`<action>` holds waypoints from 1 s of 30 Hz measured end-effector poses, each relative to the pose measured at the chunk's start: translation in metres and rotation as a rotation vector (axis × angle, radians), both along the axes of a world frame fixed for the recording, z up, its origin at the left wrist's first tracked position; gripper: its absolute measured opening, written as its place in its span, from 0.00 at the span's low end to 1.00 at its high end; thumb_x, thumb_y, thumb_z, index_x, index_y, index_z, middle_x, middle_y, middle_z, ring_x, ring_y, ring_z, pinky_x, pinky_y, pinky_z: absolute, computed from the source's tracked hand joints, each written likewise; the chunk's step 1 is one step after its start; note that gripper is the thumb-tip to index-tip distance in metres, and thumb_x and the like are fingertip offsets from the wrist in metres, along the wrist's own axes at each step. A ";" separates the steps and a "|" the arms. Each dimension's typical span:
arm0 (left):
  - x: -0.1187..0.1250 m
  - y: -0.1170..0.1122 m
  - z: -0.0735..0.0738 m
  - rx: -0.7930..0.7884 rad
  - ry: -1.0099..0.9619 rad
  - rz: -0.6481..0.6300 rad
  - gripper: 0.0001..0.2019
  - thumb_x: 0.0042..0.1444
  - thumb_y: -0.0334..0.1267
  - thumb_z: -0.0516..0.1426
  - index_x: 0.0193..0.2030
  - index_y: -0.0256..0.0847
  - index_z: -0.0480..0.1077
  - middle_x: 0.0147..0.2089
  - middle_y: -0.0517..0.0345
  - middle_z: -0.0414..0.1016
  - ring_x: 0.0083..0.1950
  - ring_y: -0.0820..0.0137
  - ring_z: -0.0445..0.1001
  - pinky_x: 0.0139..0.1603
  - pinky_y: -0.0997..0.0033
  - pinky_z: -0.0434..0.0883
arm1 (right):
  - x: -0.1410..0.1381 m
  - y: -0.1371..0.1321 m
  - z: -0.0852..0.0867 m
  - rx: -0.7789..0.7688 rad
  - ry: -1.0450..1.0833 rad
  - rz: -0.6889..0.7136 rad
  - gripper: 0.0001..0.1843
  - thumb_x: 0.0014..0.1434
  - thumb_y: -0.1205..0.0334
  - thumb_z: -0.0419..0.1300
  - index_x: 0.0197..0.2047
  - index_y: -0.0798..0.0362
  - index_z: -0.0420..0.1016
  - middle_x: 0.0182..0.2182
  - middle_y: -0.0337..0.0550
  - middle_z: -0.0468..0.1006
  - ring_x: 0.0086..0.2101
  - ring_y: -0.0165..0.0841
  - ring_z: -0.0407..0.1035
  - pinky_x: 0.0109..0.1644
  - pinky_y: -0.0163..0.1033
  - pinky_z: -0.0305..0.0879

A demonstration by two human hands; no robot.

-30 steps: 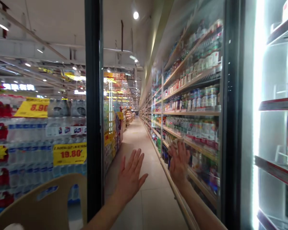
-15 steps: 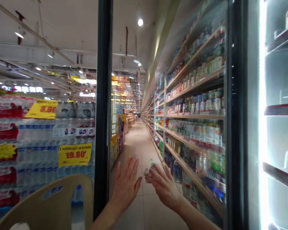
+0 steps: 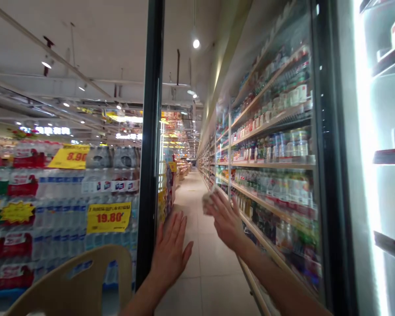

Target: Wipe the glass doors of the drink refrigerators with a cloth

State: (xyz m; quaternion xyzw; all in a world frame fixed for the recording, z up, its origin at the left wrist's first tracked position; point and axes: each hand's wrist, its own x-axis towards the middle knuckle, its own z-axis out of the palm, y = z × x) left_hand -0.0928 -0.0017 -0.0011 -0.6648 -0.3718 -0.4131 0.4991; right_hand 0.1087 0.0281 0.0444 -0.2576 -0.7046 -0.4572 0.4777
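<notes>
Head view: both our hands on the glass door (image 3: 191,109).
Left hand (image 3: 170,251) flat, fingers released; right hand (image 3: 227,220) set higher, fingers grasping a crumpled cloth (image 3: 208,200).

Flat against clear glass fridge door with black frame (image 3: 153,131): left hand (image 3: 171,250), fingers spread. Beside it, right hand (image 3: 227,221) holds small pale crumpled cloth (image 3: 208,201) to same glass. Lower left, beige plastic chair (image 3: 69,285).

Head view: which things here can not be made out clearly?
All in the head view.
Hidden: cloth, mostly behind the right hand.
Cut off: chair, by the bottom edge.
Blurred: bottle labels on the shelves.
Too small: fine print on the yellow sign.
</notes>
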 end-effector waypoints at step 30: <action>0.065 0.011 0.077 -0.084 -0.061 -0.061 0.29 0.61 0.46 0.47 0.65 0.32 0.50 0.67 0.44 0.52 0.70 0.61 0.46 0.66 0.51 0.51 | 0.008 0.003 -0.008 -0.071 0.018 0.064 0.41 0.56 0.59 0.52 0.68 0.57 0.37 0.66 0.57 0.47 0.65 0.46 0.43 0.64 0.61 0.42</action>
